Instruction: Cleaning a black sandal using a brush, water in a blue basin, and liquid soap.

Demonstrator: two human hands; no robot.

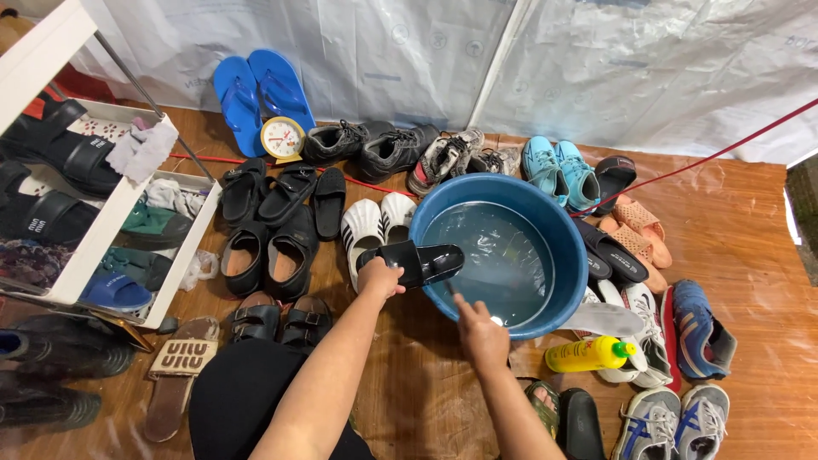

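At the far left edge of the wooden floor (pixel 750 238) a white shoe rack (pixel 102 230) is standing, holding dark sandals and cloths, and past it pairs of black sandals (pixel 256 255) are lying in rows below a pair of blue flip-flops (pixel 256 94) and a small round clock (pixel 282 139) near the plastic sheet at the back

Moving right, our left hand (pixel 379 277) is closing its fingers around the heel end of a black slide sandal (pixel 417 262), holding it level so its toe end is reaching over the left rim of the blue basin (pixel 571 281). We judge the sandal to be light, moulded and fairly stiff, with a glossy skin that is likely getting slippery when wet, so the heel or the strap is looking like the surest place to grip it

Our right hand (pixel 481 332) is hovering at the near rim of the basin, curled around something thin and dark whose tip is pointing toward the water; we cannot tell what it is. The basin is sitting mid-floor, filled with clear water

Further right, a yellow bottle (pixel 590 353) with a green cap is lying on its side just beside the basin, among white sneakers (pixel 639 341), with turquoise shoes (pixel 558 170) behind and blue-and-grey trainers (pixel 673 422) toward the near right corner
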